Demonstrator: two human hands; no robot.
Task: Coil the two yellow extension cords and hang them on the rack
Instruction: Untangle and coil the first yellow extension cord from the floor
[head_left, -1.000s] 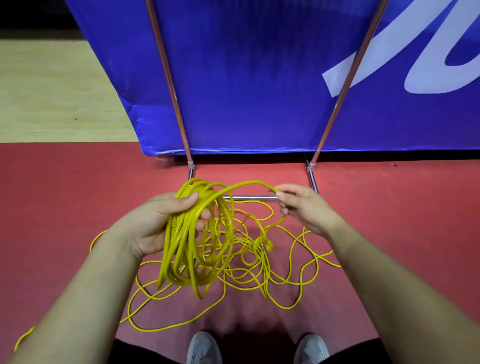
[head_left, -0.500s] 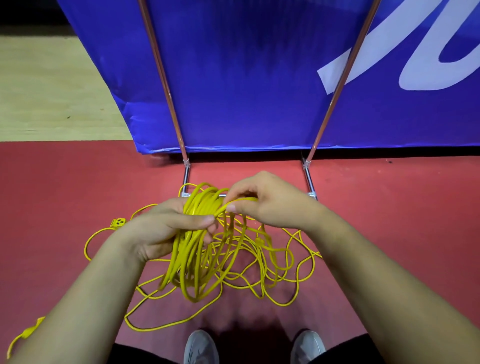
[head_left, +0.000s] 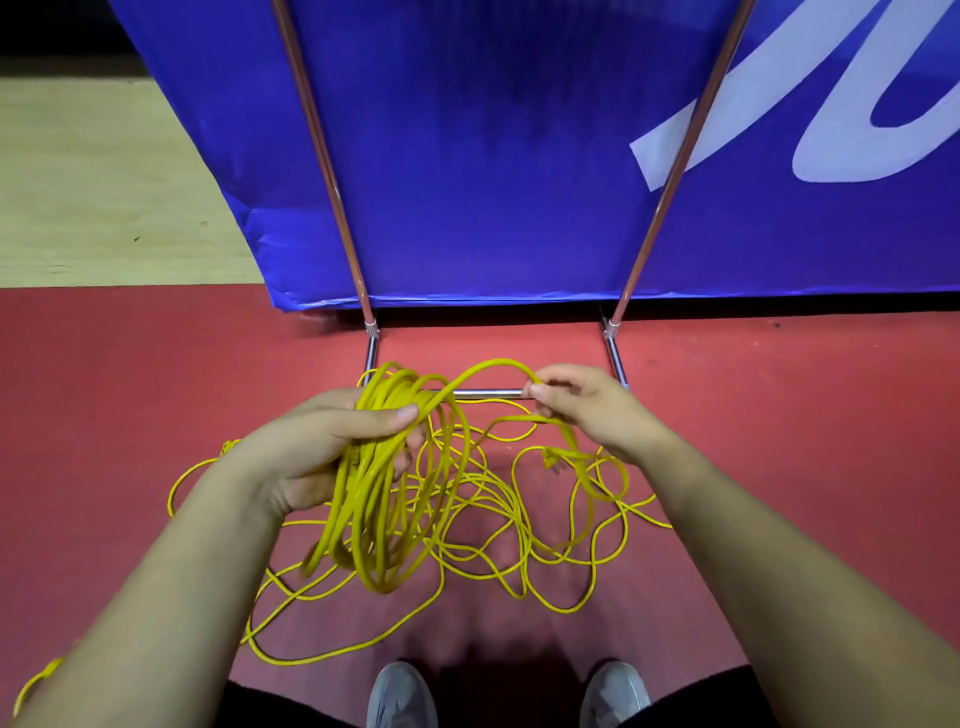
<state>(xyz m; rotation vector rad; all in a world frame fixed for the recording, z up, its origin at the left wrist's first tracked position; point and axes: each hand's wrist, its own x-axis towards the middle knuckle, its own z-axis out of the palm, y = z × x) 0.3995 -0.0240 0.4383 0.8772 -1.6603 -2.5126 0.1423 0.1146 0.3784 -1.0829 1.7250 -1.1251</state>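
Observation:
My left hand (head_left: 332, 452) grips a bundle of several loops of yellow extension cord (head_left: 379, 499) that hangs down in front of me. My right hand (head_left: 587, 405) pinches a strand of the same cord, arching over from the bundle. Loose yellow cord (head_left: 524, 540) lies tangled on the red floor below both hands, and I cannot tell the two cords apart in it. A yellow plug end (head_left: 550, 457) sits in the tangle under my right wrist. The metal rack (head_left: 488, 393) stands just beyond my hands, its low crossbar between them.
Two slanted rack poles (head_left: 324, 156) rise in front of a blue banner (head_left: 493, 156). Behind on the left is a pale wooden floor (head_left: 93, 182). My grey shoes (head_left: 400, 696) stand at the bottom edge. Another cord end (head_left: 36, 675) lies at the lower left.
My right hand moved away from the bundle to the right, drawing out a new arch of cord. The left hand kept its grip on the coil.

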